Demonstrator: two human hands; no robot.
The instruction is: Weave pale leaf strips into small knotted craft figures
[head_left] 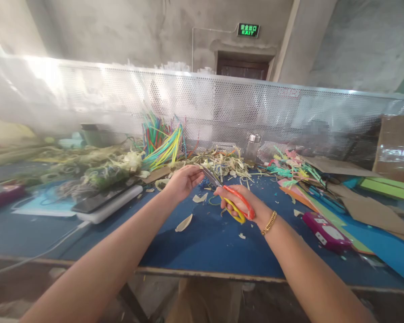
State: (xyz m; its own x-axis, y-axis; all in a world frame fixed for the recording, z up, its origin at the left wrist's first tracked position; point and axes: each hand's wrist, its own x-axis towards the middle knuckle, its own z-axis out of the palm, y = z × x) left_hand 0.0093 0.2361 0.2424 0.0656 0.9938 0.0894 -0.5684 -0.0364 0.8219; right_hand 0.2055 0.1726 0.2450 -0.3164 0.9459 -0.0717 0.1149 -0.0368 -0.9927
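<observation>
My right hand point(244, 207) grips a pair of scissors point(229, 197) with red and yellow handles, its fingers through the loops; the blades point up-left toward my left hand. My left hand point(183, 180) is curled just left of the blade tips, pinching something small that I cannot make out. Both hands hover above the blue tabletop point(208, 242). Pale cut scraps point(184, 223) lie on the table below and between my hands.
A bundle of coloured strips point(161, 141) stands at the back, with a heap of pale shreds point(222, 163). A phone on a white slab point(107, 202) lies left. Coloured paper sheets point(323, 197), a pink device point(326, 231) and cardboard lie right. A perforated metal screen point(222, 107) closes the back.
</observation>
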